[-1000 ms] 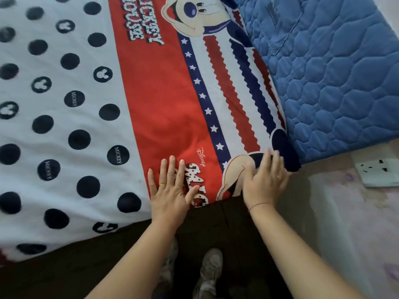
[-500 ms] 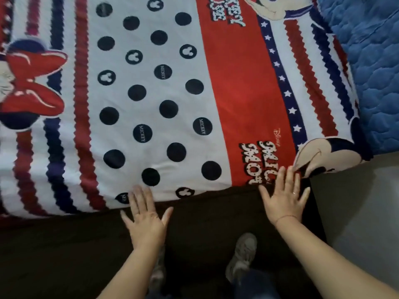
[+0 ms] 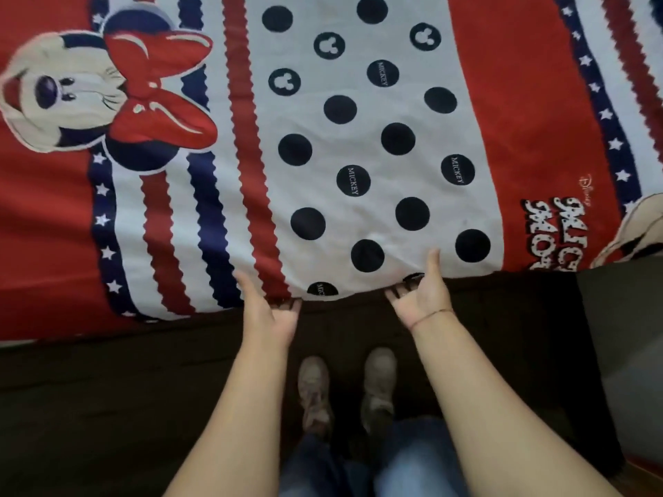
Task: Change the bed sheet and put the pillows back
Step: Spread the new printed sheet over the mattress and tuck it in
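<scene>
Together: left hand (image 3: 273, 312), right hand (image 3: 424, 299), sheet (image 3: 358, 147).

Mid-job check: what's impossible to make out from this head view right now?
- Fingertips of the left hand and right hand: head view, tucked under the bed sheet hem they pinch.
- Bed sheet's far and side edges: head view, cut off by the frame.
- Pillows: none in frame.

the bed base (image 3: 125, 371), dark brown and dim with shadow, runs across the lower half of the view. past its right end lies a pale grey surface (image 3: 624, 353), floor or wall, hard to tell which. below that surface, a reddish brown strip (image 3: 645, 477) shows.
</scene>
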Motion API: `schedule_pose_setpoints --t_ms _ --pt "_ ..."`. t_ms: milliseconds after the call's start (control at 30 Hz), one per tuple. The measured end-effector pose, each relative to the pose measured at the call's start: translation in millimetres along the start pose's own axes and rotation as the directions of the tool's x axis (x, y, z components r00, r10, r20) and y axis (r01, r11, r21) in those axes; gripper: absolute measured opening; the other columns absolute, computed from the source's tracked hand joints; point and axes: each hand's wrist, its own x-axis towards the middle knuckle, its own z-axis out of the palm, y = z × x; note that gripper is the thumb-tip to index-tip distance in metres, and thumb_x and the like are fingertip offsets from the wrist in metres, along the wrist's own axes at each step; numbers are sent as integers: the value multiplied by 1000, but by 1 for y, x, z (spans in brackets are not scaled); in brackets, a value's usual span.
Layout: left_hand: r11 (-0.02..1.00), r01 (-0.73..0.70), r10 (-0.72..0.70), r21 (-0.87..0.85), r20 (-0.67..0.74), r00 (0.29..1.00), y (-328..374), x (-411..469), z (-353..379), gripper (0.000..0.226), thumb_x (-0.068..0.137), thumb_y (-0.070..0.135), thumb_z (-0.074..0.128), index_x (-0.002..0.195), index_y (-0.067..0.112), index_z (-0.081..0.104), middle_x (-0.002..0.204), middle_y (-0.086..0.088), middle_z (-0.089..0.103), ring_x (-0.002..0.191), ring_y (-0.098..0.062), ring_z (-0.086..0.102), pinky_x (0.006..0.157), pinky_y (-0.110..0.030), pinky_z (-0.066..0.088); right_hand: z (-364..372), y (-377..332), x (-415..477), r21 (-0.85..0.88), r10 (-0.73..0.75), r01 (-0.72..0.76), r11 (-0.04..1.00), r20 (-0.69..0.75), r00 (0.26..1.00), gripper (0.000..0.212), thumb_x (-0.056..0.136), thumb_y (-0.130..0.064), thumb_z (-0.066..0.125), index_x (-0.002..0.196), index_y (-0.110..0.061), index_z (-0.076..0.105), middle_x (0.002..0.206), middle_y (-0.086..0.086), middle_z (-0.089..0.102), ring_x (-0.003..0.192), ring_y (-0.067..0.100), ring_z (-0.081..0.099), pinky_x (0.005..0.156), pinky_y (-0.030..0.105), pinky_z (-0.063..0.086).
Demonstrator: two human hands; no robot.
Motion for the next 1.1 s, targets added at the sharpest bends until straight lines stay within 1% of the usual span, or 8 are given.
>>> schedule_pose_setpoints --t_ms 200,367,667,833,933,967,1067,1100 --pt "982 23 -14 -185 52 999 22 -7 -4 59 73 48 79 118 15 58 125 -18 62 112 -39 62 99 -57 47 11 -8 2 40 72 -73 997 37 997 61 77 -61 67 123 -21 59 123 10 63 112 33 59 97 53 48" --pt "965 9 63 -260 269 961 46 -2 12 60 76 45 75 127 17 61 122 -15 66 115 -40 61 101 -59 44 37 -19 -6 178 92 -142 974 261 961 69 72 -51 74 129 -17 57 124 17 64 116 43 58 98 64 41" --pt "928 -38 229 -371 484 844 65 0 25 60 73 17 70 132 14 59 134 -13 60 125 -38 54 108 -58 36 44 -22 -1 286 -28 -110 952 437 899 58 87 -29 68 139 -22 45 133 15 58 121 44 54 97 70 37" --pt "946 -4 131 -324 369 920 36 24 -20 40 74 18 71 113 9 72 130 -14 62 122 -35 58 101 -55 45 9 1 18 230 21 -106 967 345 938 67 78 -31 73 140 -24 48 134 11 59 122 39 55 97 66 41" --pt "965 67 15 -252 311 950 35 34 -48 87 47 11 96 127 10 62 133 -14 60 124 -31 56 105 -50 43 -1 6 25 105 16 -35 994 180 983 66 76 -38 72 137 -24 51 128 9 63 119 34 59 95 62 46" --pt "980 48 8 -193 278 961 38 35 -51 87 45 11 97 125 11 63 130 -13 62 121 -28 59 104 -48 46 0 5 25 70 3 -13 997 142 990 66 74 -40 73 135 -24 53 126 8 65 117 33 60 95 60 47" --pt "999 8 -3 -35 148 989 49 29 -51 29 70 12 74 100 12 73 112 -10 71 105 -24 66 99 -44 50 6 3 15 -15 -30 30 999 15 999 66 69 -45 76 128 -23 56 117 6 69 112 29 62 88 51 54" --pt "1000 14 -15 2 116 993 53 22 -50 26 73 12 69 99 12 71 106 -10 72 107 -25 64 105 -44 45 8 4 10 -42 -36 35 998 -19 999 62 70 -47 75 124 -23 57 119 7 67 113 28 61 89 48 53"
